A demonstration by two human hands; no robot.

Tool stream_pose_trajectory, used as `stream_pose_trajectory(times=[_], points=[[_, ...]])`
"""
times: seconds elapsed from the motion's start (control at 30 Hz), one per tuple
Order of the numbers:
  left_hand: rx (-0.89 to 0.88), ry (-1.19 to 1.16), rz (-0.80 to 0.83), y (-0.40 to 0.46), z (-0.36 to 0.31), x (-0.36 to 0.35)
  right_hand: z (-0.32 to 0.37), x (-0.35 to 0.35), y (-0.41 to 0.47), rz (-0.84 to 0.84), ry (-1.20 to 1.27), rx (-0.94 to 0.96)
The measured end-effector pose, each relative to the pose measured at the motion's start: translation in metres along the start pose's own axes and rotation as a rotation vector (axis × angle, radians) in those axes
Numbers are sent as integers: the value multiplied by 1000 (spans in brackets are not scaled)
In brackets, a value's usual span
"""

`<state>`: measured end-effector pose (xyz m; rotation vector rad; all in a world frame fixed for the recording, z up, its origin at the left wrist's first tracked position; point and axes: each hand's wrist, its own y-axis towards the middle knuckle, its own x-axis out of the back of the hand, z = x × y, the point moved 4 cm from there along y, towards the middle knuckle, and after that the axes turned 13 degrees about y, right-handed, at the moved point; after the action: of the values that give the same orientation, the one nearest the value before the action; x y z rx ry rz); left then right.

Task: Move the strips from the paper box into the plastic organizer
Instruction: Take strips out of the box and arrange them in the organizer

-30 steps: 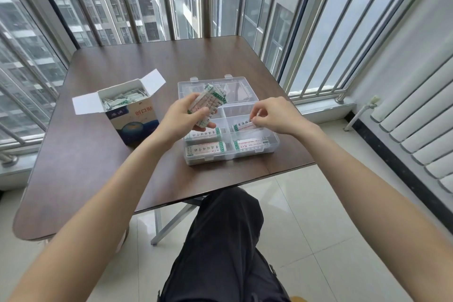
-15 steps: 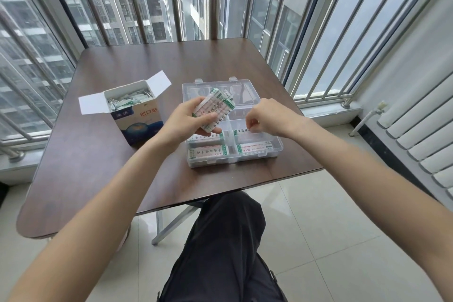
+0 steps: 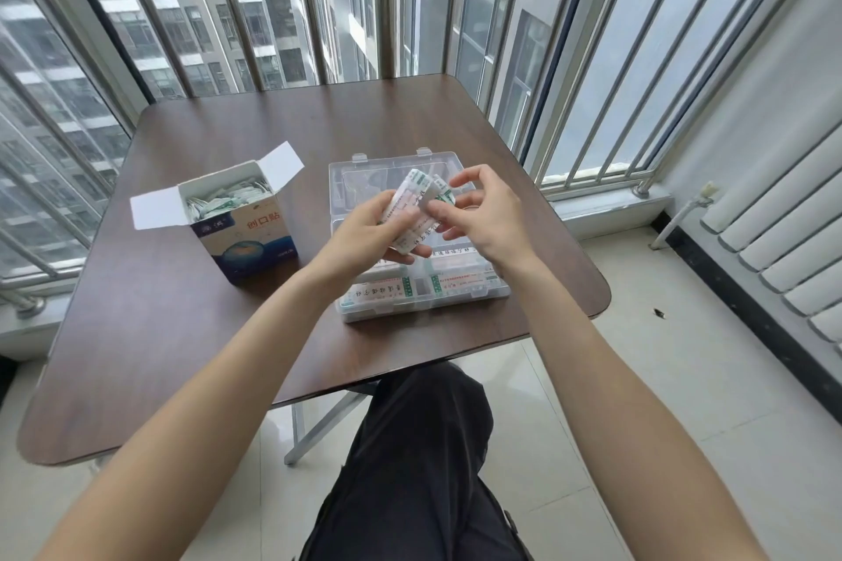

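Note:
A blue and white paper box (image 3: 248, 241) stands open on the table's left, with white and green strips (image 3: 225, 198) inside. The clear plastic organizer (image 3: 460, 298) lies open to its right; its near compartments hold flat strips (image 3: 378, 289). My left hand (image 3: 364, 237) grips a stack of strips (image 3: 412, 214) above the organizer. My right hand (image 3: 483, 214) meets that stack from the right, thumb and forefinger pinching the top strip at its upper end, the other fingers spread.
The dark brown table (image 3: 182, 333) has rounded corners, and its near edge is close to my dark-trousered leg (image 3: 419, 469). Window bars (image 3: 387, 0) run behind the table. A white radiator (image 3: 783, 241) lines the right wall.
My right hand has lifted out of the organizer's right compartment and come to the stack held in my left hand. My left hand has kept the stack above the organizer.

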<state>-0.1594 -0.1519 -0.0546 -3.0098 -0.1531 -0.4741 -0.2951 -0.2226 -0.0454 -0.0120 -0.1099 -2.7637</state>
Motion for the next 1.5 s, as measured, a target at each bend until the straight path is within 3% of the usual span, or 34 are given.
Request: stream_pose_trajectory(times=[0.17, 0.4, 0.6, 0.87, 1.03, 1.23, 1.4, 1.5], points=[[41, -2, -59, 2, 2, 2, -4, 4, 0, -6, -31, 46], [47, 29, -159, 7, 6, 11, -4, 7, -9, 130, 276, -22], [-21, -30, -152, 5, 1, 10, -5, 2, -5, 4, 135, 2], [-20, -128, -38, 4, -2, 6, -8, 0, -7, -8, 143, 15], [2, -94, -186, 7, -1, 13, -4, 12, -5, 19, 95, 53], [41, -134, -259, 4, 14, 33, -6, 39, 7, 60, -193, -7], [68, -144, -239, 2, 21, 35, -1, 35, 15, 177, -756, 68], [66, -134, -204, 0, 20, 32, -5, 31, 17, 302, -869, 22]])
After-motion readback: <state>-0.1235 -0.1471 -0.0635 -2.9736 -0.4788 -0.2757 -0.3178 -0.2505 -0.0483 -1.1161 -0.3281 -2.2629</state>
